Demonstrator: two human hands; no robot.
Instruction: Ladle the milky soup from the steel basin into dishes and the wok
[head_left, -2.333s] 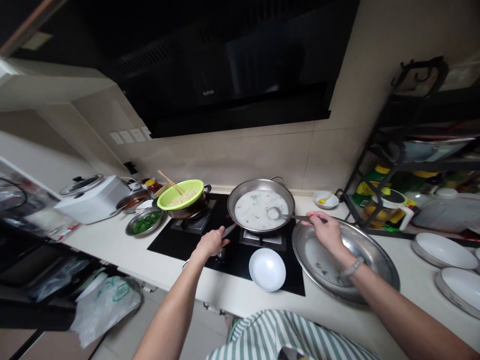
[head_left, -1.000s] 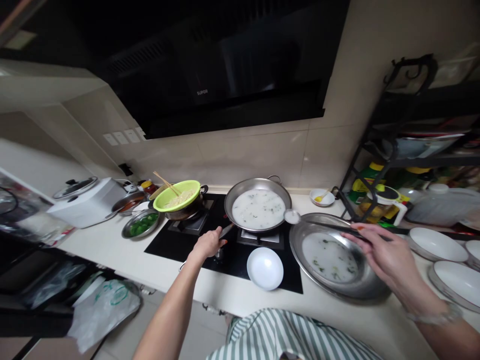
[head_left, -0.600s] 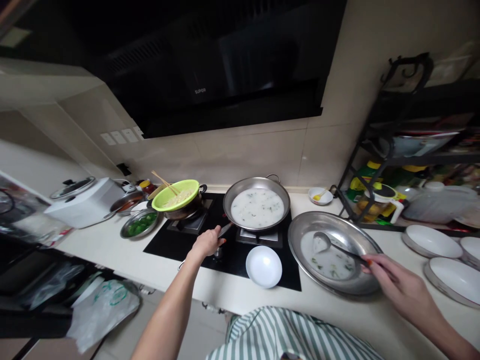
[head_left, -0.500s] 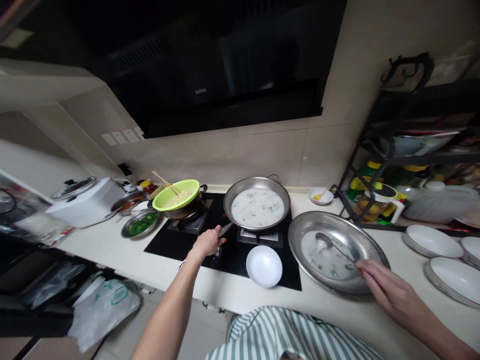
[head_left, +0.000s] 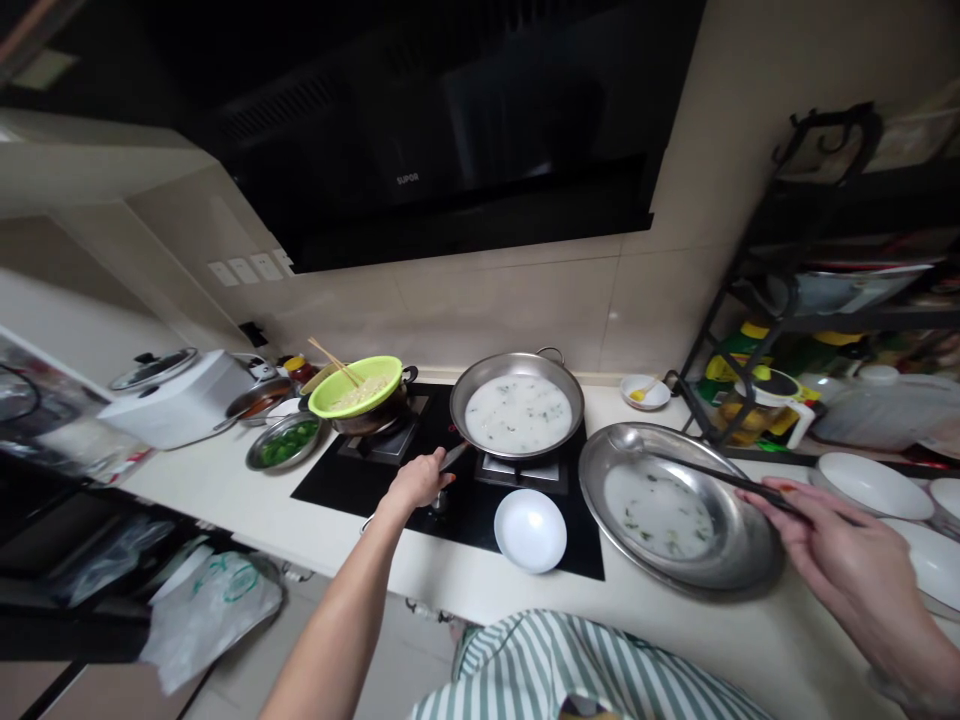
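Observation:
My left hand (head_left: 421, 480) is closed around the handle of a steel wok (head_left: 574, 395) on the right burner. White liquid with dark green bits (head_left: 519, 414) fills much of the wok. On the right, my right hand (head_left: 832, 540) grips the dark handle of a ladle (head_left: 628, 440). The ladle's bowl is over the far left rim of a wide metal basin (head_left: 739, 565); whether it touches the rim I cannot tell. In the basin lies a shallow pool of white liquid with green pieces (head_left: 660, 515). A white bowl (head_left: 530, 531) stands at the stove's front edge.
Left of the wok, a lime-green colander (head_left: 360, 400) of noodles with chopsticks rests on a pot (head_left: 375, 425). A metal dish of green leaves (head_left: 283, 443) sits beside it. White bowls (head_left: 874, 485) and a black rack (head_left: 739, 330) stand right. The range hood (head_left: 450, 130) hangs above.
The ladle has risen out of the liquid in the basin toward its far rim, and my right hand has moved right with it. My left hand remains on the wok handle.

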